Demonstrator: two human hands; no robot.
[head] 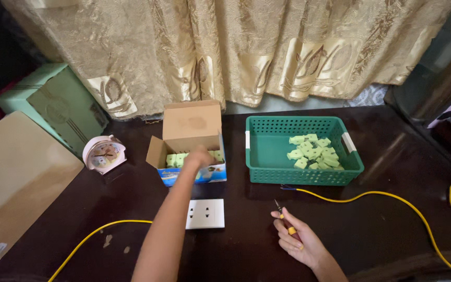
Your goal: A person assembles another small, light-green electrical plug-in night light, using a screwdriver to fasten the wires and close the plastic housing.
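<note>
Left hand [198, 156] is seen reaching into the open cardboard box [191, 137] at centre frame, fingers curled down among the pale green pieces [176, 159] inside; whether anything is actually gripped can't be told, since the hand's underside is hidden. Right hand [298, 240] is held low at lower right of centre, palm up, fingers loosely closed around a small screwdriver [284, 215] w/ a yellow-and-red handle, tip pointed toward upper left. A white wall socket plate [205, 213] is laid flat on the dark table [382, 219] btwn the two arms, just below the box. To the right of the box, a green perforated basket [267, 151] is placed, w/ a heap of the same green pieces piled in its right half. A yellow cable [392, 201] is run from the basket's front edge across the right side of the frame, and another stretch is seen at lower left. A pink alarm clock [104, 153] is stood left of the box; a tan board [16, 177] is laid at far left, a mint-green box [58, 102] behind it. A gold patterned curtain [225, 47] is hung across the top.
</note>
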